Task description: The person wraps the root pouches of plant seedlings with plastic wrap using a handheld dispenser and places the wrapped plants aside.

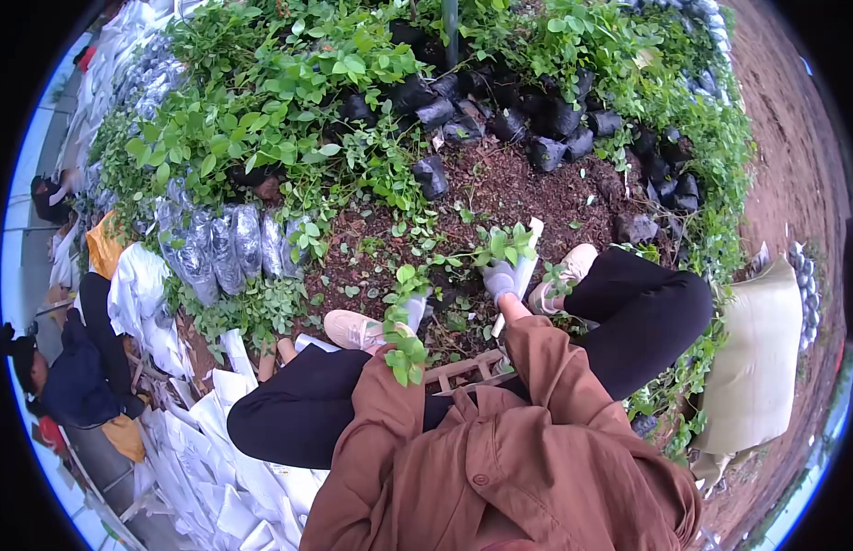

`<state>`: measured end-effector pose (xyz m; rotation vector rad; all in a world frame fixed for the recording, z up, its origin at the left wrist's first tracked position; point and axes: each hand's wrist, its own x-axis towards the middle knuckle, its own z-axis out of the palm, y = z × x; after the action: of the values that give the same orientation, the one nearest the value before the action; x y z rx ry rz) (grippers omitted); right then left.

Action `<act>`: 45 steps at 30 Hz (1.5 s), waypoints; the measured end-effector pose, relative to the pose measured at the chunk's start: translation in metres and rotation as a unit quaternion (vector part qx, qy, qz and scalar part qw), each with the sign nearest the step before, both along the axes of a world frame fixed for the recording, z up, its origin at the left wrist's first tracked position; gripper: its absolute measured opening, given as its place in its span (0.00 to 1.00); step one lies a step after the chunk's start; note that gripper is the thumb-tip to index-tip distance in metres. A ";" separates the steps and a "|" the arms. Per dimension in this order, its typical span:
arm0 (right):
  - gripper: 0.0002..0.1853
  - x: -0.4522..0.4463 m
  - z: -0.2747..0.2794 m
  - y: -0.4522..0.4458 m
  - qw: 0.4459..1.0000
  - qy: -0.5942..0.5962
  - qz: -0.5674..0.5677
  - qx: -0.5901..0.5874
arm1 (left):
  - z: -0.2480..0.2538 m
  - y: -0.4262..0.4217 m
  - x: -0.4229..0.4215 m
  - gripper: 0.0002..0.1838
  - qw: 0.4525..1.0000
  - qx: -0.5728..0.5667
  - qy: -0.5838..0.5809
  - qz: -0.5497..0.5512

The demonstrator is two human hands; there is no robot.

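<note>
Between my shoes, both gloved hands are low over the dark brown soil (pixel 362 248). My left hand (pixel 410 310), in a pale glove, is at a leafy green stem (pixel 405 358) that hangs over my sleeve; leaves hide most of its fingers. My right hand (pixel 500 281), in a grey glove, is closed beside a white sheet or sleeve (pixel 527 257), with a small leafy sprig (pixel 507 244) at its fingertips. What exactly each hand grips is partly covered by leaves.
Black-bagged seedlings (pixel 431 176) lie beyond the soil. Clear-wrapped bundles (pixel 224 253) stand at the left, above piled white sheets (pixel 206 459). A stuffed pale sack (pixel 752 354) is at the right. Another person (pixel 73 376) sits at the far left.
</note>
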<state>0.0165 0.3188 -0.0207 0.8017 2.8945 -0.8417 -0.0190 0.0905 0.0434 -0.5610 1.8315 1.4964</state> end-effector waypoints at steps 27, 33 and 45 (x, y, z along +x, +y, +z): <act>0.09 -0.073 0.045 -0.048 0.944 0.060 0.290 -0.144 | 0.015 -0.017 -0.009 0.28 0.987 0.111 -0.025 0.113; 0.13 -0.080 0.088 -0.058 0.959 -0.011 0.196 -0.205 | -0.060 -0.028 -0.019 0.36 0.925 -0.154 0.325 -0.120; 0.15 0.121 -0.068 -0.030 0.858 -0.304 -0.396 -0.122 | -0.007 -0.031 -0.011 0.35 0.981 -0.045 0.153 0.112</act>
<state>0.1372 0.2886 -0.0889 1.8524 1.8231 -0.7501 -0.0298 0.0594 0.0366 -0.6244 2.1372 1.7339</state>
